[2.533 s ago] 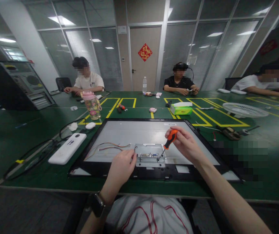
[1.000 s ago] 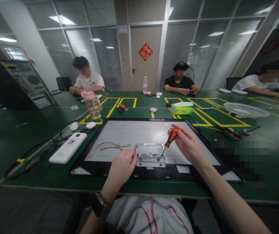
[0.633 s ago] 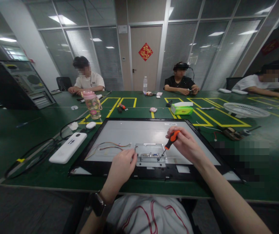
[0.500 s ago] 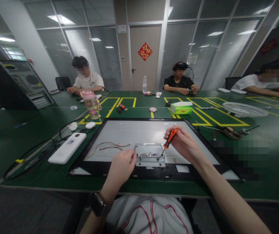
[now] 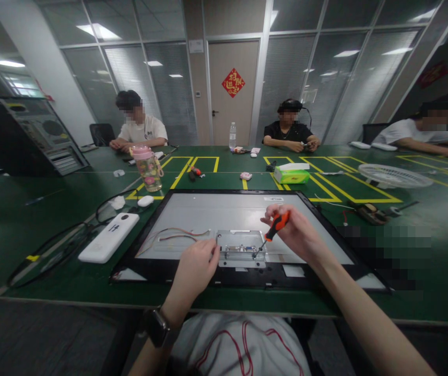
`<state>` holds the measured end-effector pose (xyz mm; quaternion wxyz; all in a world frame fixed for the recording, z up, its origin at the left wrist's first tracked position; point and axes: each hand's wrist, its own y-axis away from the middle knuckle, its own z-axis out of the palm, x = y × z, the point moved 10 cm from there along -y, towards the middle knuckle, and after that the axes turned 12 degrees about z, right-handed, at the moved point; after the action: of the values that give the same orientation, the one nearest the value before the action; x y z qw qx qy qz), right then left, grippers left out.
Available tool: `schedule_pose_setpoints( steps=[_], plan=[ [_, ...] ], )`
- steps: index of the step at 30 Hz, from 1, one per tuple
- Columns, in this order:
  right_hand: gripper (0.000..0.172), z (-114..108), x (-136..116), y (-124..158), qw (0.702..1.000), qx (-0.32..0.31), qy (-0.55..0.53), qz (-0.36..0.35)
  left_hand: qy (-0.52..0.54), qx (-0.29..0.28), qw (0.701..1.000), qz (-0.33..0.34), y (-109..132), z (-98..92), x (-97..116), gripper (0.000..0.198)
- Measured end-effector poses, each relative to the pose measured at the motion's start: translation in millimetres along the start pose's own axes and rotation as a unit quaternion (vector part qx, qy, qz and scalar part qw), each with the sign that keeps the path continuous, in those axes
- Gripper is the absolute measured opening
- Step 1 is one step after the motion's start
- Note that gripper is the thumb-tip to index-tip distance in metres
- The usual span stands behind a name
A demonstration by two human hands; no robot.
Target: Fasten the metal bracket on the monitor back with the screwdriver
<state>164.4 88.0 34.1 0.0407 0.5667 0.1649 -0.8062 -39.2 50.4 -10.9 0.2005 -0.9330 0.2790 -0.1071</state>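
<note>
While the left hand (image 5: 196,266) curls at a metal bracket (image 5: 243,238), the right hand (image 5: 299,234) grips a screwdriver (image 5: 278,225).
The tip sits at the bracket's right end, on a panel (image 5: 196,211) on the tabletop (image 5: 32,230); the left hand's grip I cannot tell.

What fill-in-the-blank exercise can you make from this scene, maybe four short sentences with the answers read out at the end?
1. The right hand holds a ____ that slants down toward the metal plate.
2. A watch is worn on the ____ wrist.
3. The lid of the patterned bottle is ____.
4. The lines marked on the green table are ____.

Missing words: screwdriver; left; pink; yellow.
</note>
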Motion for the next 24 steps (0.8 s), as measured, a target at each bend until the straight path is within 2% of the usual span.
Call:
schedule_pose_setpoints(
  steps=[3, 11, 14, 16, 22, 24],
  plan=[
    [0.028, -1.2, -2.5, 0.5, 1.000, -0.003, 0.008, -0.013, -0.004, -0.007, 1.000, -0.002, 0.1, 1.3, -0.1, 0.023],
    [0.023, -2.9, 3.8, -1.8, 1.000, 0.000, -0.010, 0.013, -0.005, -0.013, 1.000, -0.006, 1.0, 2.1, -0.4, 0.022],
    [0.027, -2.5, 3.3, -2.1, 1.000, 0.011, 0.002, 0.014, -0.005, -0.013, 1.000, -0.005, 1.2, 2.3, 0.0, 0.021],
    [0.028, -3.4, 1.7, -1.6, 1.000, 0.021, 0.020, 0.004, -0.007, -0.013, 1.000, -0.005, 1.5, 1.8, 0.1, 0.021],
    [0.017, -14.9, -5.7, 2.2, 0.994, 0.074, 0.062, -0.059, -0.004, -0.014, 1.000, -0.007, 0.6, 0.6, 0.3, 0.021],
    [0.016, -15.7, -6.5, 3.2, 0.993, 0.074, 0.067, -0.068, -0.001, -0.015, 1.000, -0.007, -0.1, 1.1, 0.1, 0.021]
  ],
)
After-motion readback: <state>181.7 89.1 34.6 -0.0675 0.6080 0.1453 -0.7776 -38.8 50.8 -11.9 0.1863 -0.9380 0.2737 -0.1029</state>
